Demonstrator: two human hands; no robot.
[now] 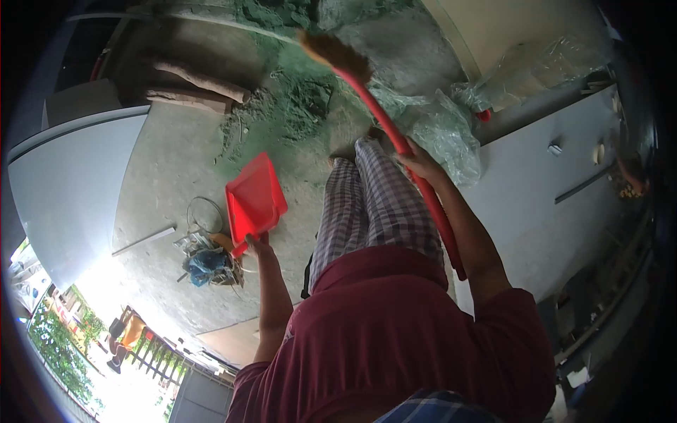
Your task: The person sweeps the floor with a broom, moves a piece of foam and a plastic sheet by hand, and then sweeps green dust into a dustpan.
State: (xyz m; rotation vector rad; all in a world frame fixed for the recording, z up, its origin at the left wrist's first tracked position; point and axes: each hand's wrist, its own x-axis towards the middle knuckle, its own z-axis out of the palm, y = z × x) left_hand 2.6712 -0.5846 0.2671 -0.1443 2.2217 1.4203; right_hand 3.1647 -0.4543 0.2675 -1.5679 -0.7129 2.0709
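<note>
In the head view, my left hand point(259, 244) is closed round the handle of a red dustpan point(255, 192), which is held above the floor with its wide mouth facing away from me. My right hand point(423, 162) grips the red shaft of a broom point(377, 107). The broom's brown bristles point(337, 56) are at the far end, beyond my feet, near dark greenish debris point(300, 99) heaped on the concrete. Whether the bristles touch the floor, I cannot tell. The shaft's other end passes beside my right hip.
Two wooden pieces point(194, 88) lie at the far left. Clear plastic sheeting point(448, 137) is heaped at the right, beside a large grey panel point(532, 204). A bundle of rubbish with a blue bag point(208, 264) and a white strip point(144, 240) lie on the left floor. A pale panel point(77, 176) stands farther left.
</note>
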